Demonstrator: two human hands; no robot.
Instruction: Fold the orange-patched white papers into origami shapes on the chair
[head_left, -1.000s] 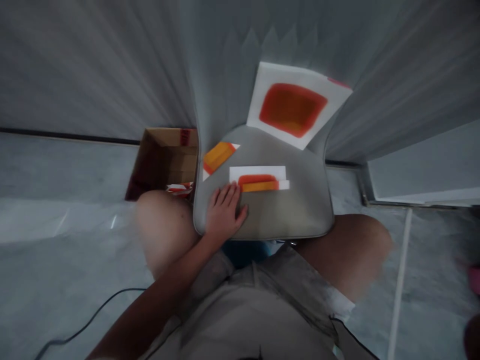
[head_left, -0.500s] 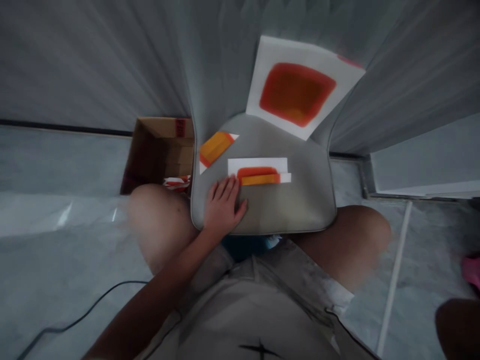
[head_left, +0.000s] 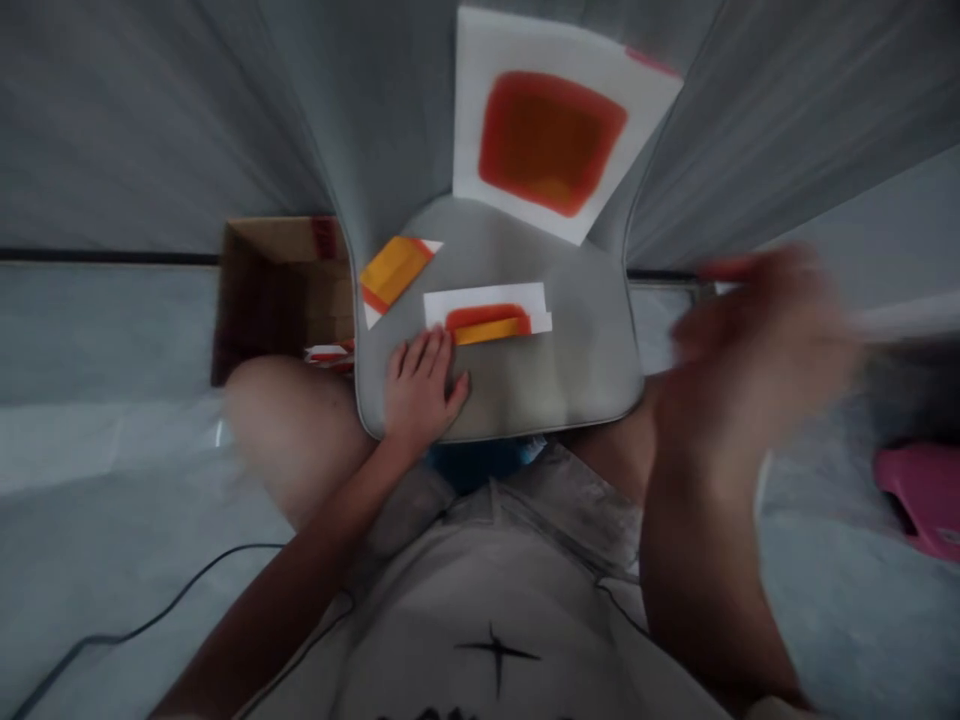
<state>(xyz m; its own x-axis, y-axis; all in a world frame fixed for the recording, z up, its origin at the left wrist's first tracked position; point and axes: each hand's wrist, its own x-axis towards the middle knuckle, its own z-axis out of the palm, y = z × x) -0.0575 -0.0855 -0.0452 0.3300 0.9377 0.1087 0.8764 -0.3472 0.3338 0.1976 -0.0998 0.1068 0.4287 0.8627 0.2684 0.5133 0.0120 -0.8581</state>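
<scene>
My left hand point(head_left: 418, 385) lies flat with its fingers stretched out on the grey chair seat point(head_left: 581, 375). Its fingertips touch the lower left end of a folded strip of white paper point(head_left: 439, 306) with a red and orange print. My right hand point(head_left: 765, 345) is raised to the right of the chair, badly smeared by motion, so its fingers and anything in them cannot be made out. Left of the strip lies an orange folded piece of paper point(head_left: 394, 273) with white and red corners. A larger white sheet point(head_left: 555, 125) with a red-orange square leans against the chair back.
An open cardboard box point(head_left: 281, 240) stands on the floor left of the chair, with red and white paper scraps point(head_left: 330, 354) inside. A dark cable point(head_left: 180, 590) runs over the floor at lower left. A pink plastic object point(head_left: 926, 495) is at the right edge.
My right arm has swung up from the lower right edge to beside the chair. My left hand stays at the strip. The whole view has shifted, bringing more of the pink object into sight.
</scene>
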